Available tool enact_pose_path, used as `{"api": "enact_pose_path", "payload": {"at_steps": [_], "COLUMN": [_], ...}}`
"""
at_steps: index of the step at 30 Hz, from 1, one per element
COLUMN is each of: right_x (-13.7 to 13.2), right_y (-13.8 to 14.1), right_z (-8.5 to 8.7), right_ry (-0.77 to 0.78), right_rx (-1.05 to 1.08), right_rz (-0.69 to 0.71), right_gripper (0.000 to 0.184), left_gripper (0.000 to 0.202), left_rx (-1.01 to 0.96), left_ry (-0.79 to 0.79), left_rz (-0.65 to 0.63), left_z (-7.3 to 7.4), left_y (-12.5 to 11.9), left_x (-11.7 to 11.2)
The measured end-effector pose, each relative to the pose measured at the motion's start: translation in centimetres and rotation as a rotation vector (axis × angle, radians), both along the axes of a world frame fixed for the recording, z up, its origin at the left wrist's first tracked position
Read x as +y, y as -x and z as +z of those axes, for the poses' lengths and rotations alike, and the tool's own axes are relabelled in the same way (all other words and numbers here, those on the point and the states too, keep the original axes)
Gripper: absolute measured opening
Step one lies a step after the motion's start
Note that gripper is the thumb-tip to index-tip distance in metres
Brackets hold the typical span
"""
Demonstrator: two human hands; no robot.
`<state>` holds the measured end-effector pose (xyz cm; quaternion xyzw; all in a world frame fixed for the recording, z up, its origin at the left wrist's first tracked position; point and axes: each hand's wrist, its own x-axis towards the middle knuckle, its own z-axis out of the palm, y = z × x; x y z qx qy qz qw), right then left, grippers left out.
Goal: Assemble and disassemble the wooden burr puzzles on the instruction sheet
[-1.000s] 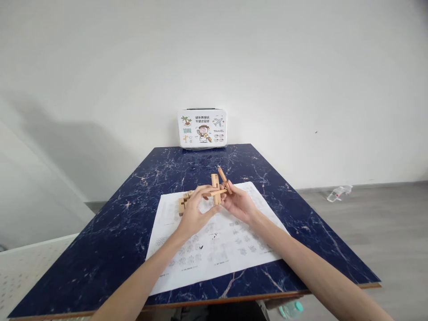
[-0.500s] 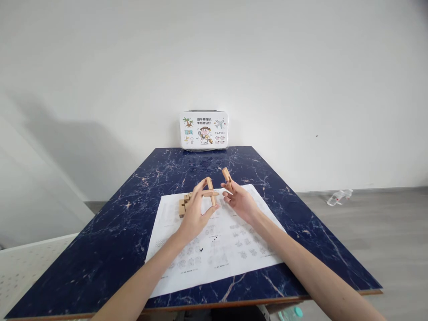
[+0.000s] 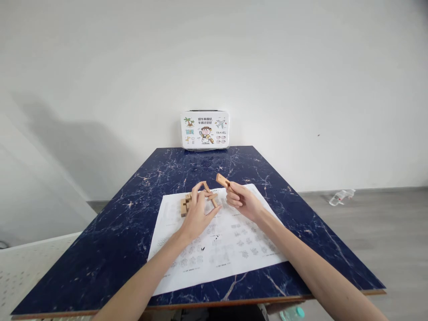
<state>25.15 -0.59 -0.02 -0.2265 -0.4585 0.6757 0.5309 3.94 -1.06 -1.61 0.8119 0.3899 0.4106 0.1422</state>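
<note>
Left hand (image 3: 196,216) and right hand (image 3: 246,203) are apart, a small gap between them, both above a large white paper sheet (image 3: 227,243) printed with grey line diagrams. With the sheet's middle as the clock's centre and twelve o'clock away from the person, the left hand is at eleven and the right at one.

The left hand's thumb and fingers are closed around a pair of crossed, light-brown wooden sticks (image 3: 212,196); whether they interlock, I cannot tell. The right hand is clamped on a single light-brown, notched wooden bar (image 3: 222,180), its free end jutting toward ten o'clock from the knuckles.

Just beside the left hand, at its nine to ten o'clock, a cluster of tan, notched wooden blocks (image 3: 183,208) rests on the sheet, partly hidden by the fingers. The sheet lies on a dark-blue, marble-patterned rectangular table (image 3: 110,249). At twelve o'clock, a white rectangular case with cartoon prints (image 3: 205,129) stands at the far edge. Out at two o'clock, a clear plastic bottle (image 3: 338,198) lies on the grey floor (image 3: 364,227).
</note>
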Motion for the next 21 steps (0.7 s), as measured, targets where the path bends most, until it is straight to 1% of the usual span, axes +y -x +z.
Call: {"api": "enact_pose_path", "payload": {"at_steps": [4,8,11,13,17,21], "right_x": [-0.2,-0.2,-0.1,-0.1,-0.1,0.0], "right_y": [0.1,0.3,0.4,0.4,0.5,0.8], "right_z": [0.0,-0.5,-0.7,-0.6,-0.6,-1.0], "right_ry": [-0.012,-0.032,-0.072,-0.080,-0.077,-0.099], "right_rx": [-0.039,-0.094,-0.162,-0.182,-0.192,-0.193], "right_rz": [0.077,0.099,0.091,0.062,0.022,0.016], "right_gripper": [0.041,0.042,0.042,0.039,0.036,0.036], "left_gripper": [0.028,0.036,0.042,0.043,0.042,0.038], "left_rx": [0.000,-0.010,-0.012,-0.016,-0.008,0.000], "left_ry": [0.029,0.098,0.168,0.187,0.131,0.135], "left_rz": [0.019,-0.008,-0.040,-0.042,-0.036,-0.020], "left_z": [-0.3,-0.6,-0.9,-1.0,-1.1,-0.9], "left_y": [0.0,-0.1,-0.2,-0.2,-0.3,-0.4], "left_x": [0.1,0.0,0.0,0.1,0.4,0.3]}}
